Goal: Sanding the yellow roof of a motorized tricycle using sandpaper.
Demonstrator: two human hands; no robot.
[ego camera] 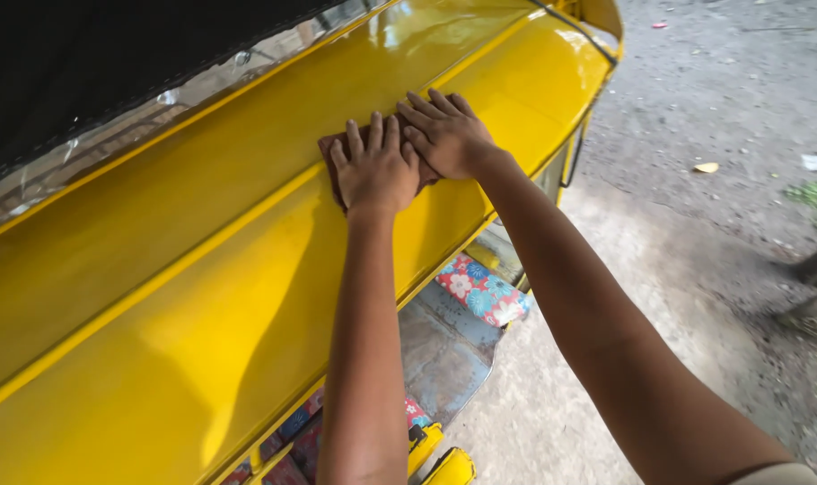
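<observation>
Below the fingers, under the edge of the glossy yellow vehicle roof (202, 296), lie a flowered cushion (482, 292) and a grey metal floor (444, 355), with bare concrete ground (696, 224) off to the right; nothing blocks the hands. Both forearms reach straight forward, palms down. The left hand (377, 171) and right hand (444, 135) lie flat, fingers spread and extended, not clenched, pressing a brown cloth (332, 148) that shows just left of the left fingers.
</observation>
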